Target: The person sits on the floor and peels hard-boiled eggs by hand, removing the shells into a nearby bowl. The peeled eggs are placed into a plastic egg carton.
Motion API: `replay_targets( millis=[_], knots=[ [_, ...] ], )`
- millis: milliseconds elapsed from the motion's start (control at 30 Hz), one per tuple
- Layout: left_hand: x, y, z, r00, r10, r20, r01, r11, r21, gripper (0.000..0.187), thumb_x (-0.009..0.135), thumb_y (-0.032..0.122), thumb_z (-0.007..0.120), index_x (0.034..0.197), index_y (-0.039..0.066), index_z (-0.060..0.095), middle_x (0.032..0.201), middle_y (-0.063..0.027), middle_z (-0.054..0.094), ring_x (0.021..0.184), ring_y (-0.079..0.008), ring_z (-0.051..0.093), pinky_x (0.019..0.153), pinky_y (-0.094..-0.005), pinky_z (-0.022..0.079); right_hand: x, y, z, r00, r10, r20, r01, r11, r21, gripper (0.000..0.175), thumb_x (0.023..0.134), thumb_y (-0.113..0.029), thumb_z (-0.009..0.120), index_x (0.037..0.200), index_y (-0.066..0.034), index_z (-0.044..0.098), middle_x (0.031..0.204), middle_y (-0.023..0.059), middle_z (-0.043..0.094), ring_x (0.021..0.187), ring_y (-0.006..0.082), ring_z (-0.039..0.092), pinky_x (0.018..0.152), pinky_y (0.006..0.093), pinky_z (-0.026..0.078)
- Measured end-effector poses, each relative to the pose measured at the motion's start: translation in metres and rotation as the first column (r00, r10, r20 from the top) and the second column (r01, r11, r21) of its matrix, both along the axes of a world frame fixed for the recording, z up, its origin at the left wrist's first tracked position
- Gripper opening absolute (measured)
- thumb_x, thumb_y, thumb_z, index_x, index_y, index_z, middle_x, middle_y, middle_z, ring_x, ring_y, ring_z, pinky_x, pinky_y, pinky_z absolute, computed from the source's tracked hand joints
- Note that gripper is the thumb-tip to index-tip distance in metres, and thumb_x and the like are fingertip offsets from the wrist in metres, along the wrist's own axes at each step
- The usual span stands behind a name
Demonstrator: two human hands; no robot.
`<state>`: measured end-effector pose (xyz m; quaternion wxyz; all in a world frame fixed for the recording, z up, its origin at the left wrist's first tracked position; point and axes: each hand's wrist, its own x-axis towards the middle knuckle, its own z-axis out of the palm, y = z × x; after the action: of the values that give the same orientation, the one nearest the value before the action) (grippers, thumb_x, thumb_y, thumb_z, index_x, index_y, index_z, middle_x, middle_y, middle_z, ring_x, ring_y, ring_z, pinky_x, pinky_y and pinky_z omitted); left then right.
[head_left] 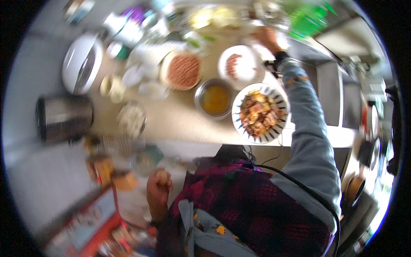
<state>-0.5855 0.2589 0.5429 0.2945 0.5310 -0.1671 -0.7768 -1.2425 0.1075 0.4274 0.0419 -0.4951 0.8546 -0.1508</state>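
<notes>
My right hand [269,39] reaches past the food to the back of the counter, blurred, by shiny items; whether it grips anything is unclear. Low in front of my body, my left hand [159,182] is curled into a fist with nothing visible in it. A striped plate [236,112] of browned food pieces [260,112] sits at the counter's front edge, below my right forearm. Beside it stands a metal bowl [198,107] of yellow-orange liquid [214,99]. Behind these are a white plate [249,66] with reddish-brown bits and a round container of minced-looking reddish food [184,70].
A sink [327,85] lies right of my right arm, with a green plastic item [308,21] behind it. On the left are a steel cylindrical vessel [65,117], a white oval appliance [83,64] and a bowl of whitish food [131,119]. A black cable [298,183] crosses my right side.
</notes>
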Motion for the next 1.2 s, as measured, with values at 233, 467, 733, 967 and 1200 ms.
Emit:
replay_targets(
  millis=[233, 467, 733, 967, 1200],
  knots=[
    [0.022, 0.009, -0.01, 0.998, -0.025, -0.06, 0.024, 0.999, -0.027, 0.031, 0.087, 0.022, 0.048, 0.111, 0.003, 0.05, 0.09, -0.0108, 0.056, 0.063, -0.0151, 0.051, 0.053, -0.0262, 0.043, -0.006, 0.008, 0.0, 0.987, -0.16, -0.005, 0.16, 0.981, 0.108, 0.05, 0.075, -0.033, 0.061, 0.115, -0.0042, 0.059, 0.102, 0.0253, 0.064, 0.102, 0.0396, 0.06, 0.084, 0.049, 0.048],
    [0.077, 0.02, -0.014, 0.991, 0.069, -0.11, -0.076, 0.995, -0.058, 0.032, 0.086, 0.021, 0.046, 0.111, 0.002, 0.05, 0.089, -0.0103, 0.056, 0.066, -0.0139, 0.051, 0.055, -0.0256, 0.042, 0.003, 0.016, 0.037, 0.965, -0.213, 0.155, 0.21, 0.977, 0.033, 0.065, 0.073, -0.025, 0.068, 0.133, -0.013, 0.045, 0.078, 0.0078, 0.064, 0.058, 0.0189, 0.061, 0.046, 0.0346, 0.054],
    [0.129, 0.023, -0.041, 0.982, 0.143, -0.122, -0.155, 0.984, -0.091, 0.032, 0.088, 0.025, 0.048, 0.11, 0.002, 0.052, 0.088, -0.0101, 0.057, 0.066, -0.0147, 0.052, 0.052, -0.0256, 0.042, 0.158, 0.043, 0.102, 0.817, 0.001, 0.576, 0.128, 0.975, -0.183, 0.023, 0.087, -0.027, 0.054, 0.087, -0.0068, 0.065, 0.068, 0.0039, 0.061, 0.05, 0.0134, 0.056, 0.046, 0.0274, 0.046],
    [0.156, 0.005, -0.046, 0.969, 0.148, -0.199, -0.173, 0.978, -0.117, 0.035, 0.083, 0.02, 0.048, 0.111, -0.001, 0.05, 0.086, -0.0128, 0.057, 0.065, -0.0146, 0.052, 0.053, -0.0264, 0.042, 0.503, 0.062, 0.005, -0.608, -0.183, 0.772, -0.342, 0.938, -0.047, 0.035, 0.091, -0.017, 0.055, 0.121, 0.0004, 0.049, 0.103, 0.0187, 0.063, 0.085, 0.0264, 0.064, 0.074, 0.0358, 0.052],
    [0.187, 0.035, -0.048, 0.953, 0.257, -0.161, -0.272, 0.959, -0.078, 0.033, 0.086, 0.023, 0.05, 0.111, 0.002, 0.05, 0.088, -0.0113, 0.057, 0.064, -0.015, 0.052, 0.052, -0.0261, 0.042, 0.634, 0.009, -0.027, -0.696, -0.022, 0.718, 0.033, 0.998, 0.062, 0.034, 0.087, -0.003, 0.057, 0.119, -0.0043, 0.044, 0.113, 0.0141, 0.058, 0.094, 0.0261, 0.061, 0.078, 0.0365, 0.051]
  ],
)
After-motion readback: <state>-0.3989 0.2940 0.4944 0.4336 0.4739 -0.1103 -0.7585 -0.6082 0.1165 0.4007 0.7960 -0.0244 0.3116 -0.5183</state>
